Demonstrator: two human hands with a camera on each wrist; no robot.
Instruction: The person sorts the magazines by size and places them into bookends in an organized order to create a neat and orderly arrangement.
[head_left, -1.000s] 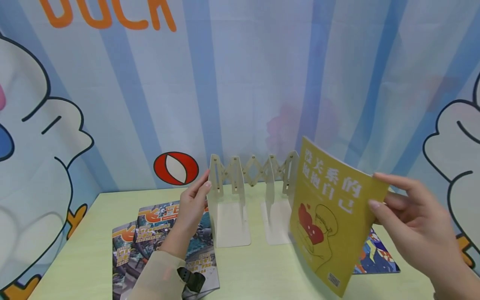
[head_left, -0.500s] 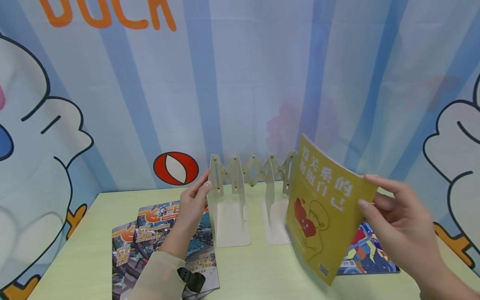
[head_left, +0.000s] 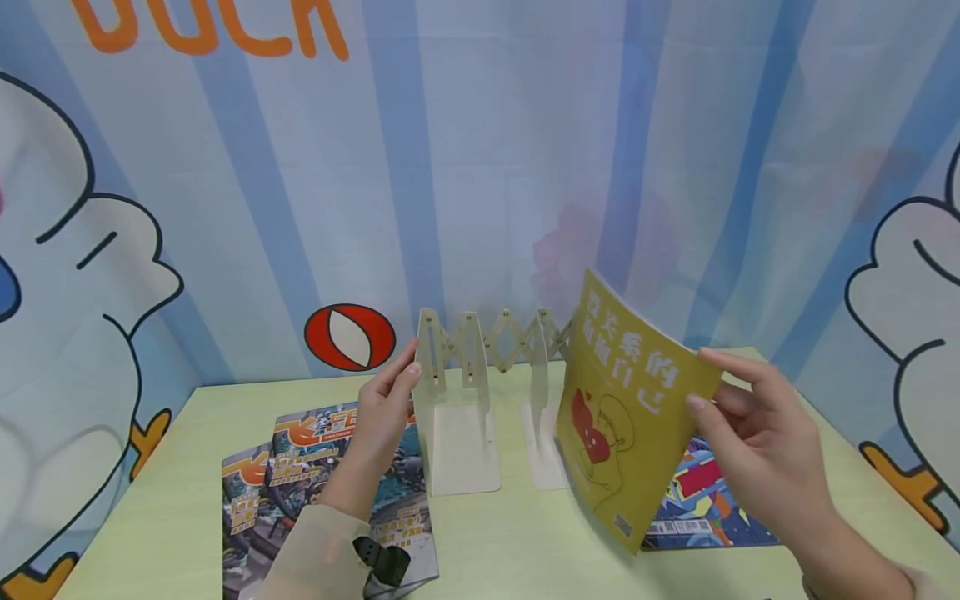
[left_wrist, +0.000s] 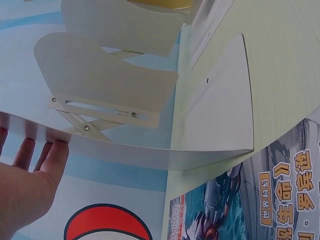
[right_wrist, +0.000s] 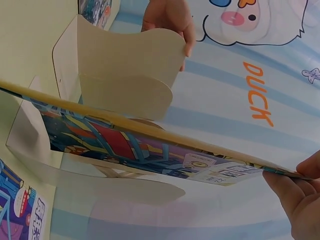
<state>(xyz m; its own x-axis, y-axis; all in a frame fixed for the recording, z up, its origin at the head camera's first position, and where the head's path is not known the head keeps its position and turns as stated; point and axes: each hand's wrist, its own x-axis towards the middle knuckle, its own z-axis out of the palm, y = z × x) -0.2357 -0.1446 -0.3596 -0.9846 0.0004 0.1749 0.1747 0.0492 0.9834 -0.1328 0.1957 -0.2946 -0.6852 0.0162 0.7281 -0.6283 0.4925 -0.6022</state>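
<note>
My left hand (head_left: 382, 417) touches the left end plate of a cream folding bookend (head_left: 465, 450) with its fingertips (left_wrist: 59, 150). Thumb and fingers of my right hand (head_left: 765, 442) pinch the upper right edge of a yellow magazine (head_left: 630, 417). It has white lettering and a red heart on the front, and a colourful back (right_wrist: 125, 142) shows in the right wrist view. The magazine stands tilted in front of the bookend's right part, covering its rightmost plate in the head view. Whether its lower edge touches the bookend, I cannot tell.
Two overlapping magazines (head_left: 307, 450) with dark, detailed covers lie left of the bookend. A blue multicoloured magazine (head_left: 712, 500) lies at the right, partly behind the yellow one. All are on a pale green table (head_left: 510, 550) before a striped cartoon curtain (head_left: 502, 150).
My right hand has moved left with the yellow magazine, bringing it over the right part of the bookend. More of the blue magazine now shows. The left hand has stayed in place.
</note>
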